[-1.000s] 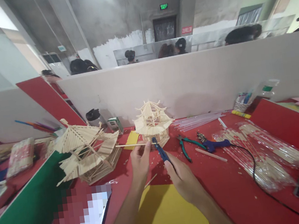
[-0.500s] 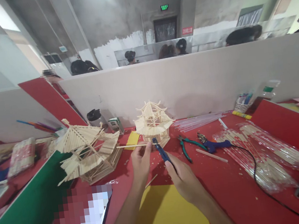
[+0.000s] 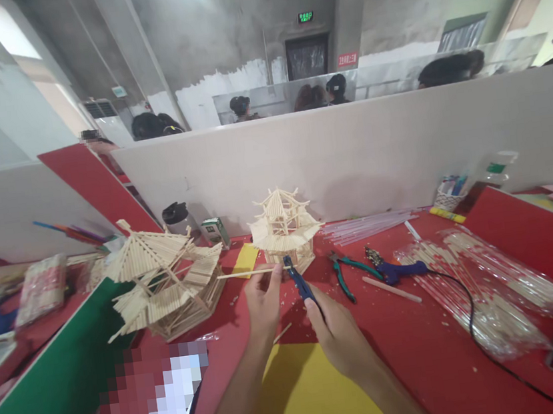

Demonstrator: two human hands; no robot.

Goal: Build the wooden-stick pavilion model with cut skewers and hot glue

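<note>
My left hand point(image 3: 264, 300) pinches a thin wooden stick point(image 3: 244, 274) that lies level and points left. My right hand point(image 3: 336, 330) is wrapped round a blue-handled cutter point(image 3: 300, 284), whose tip meets the stick's right end. Just behind the tip stands a small pavilion model of wooden sticks point(image 3: 284, 229). A larger stick pavilion point(image 3: 165, 281) rests to the left, tilted. Both hands hover over the red table point(image 3: 424, 343) above a yellow sheet point(image 3: 307, 398).
Green-handled pliers point(image 3: 341, 273), a blue glue gun point(image 3: 398, 269) with a black cord, and bags of sticks point(image 3: 488, 288) lie to the right. A green board point(image 3: 61, 381) and a phone point(image 3: 164, 402) sit left. A grey partition point(image 3: 350, 151) backs the table; people sit beyond.
Hands, stick and cutter hold nearly the same pose. The view has shifted slightly, so everything sits a little lower in the frame.
</note>
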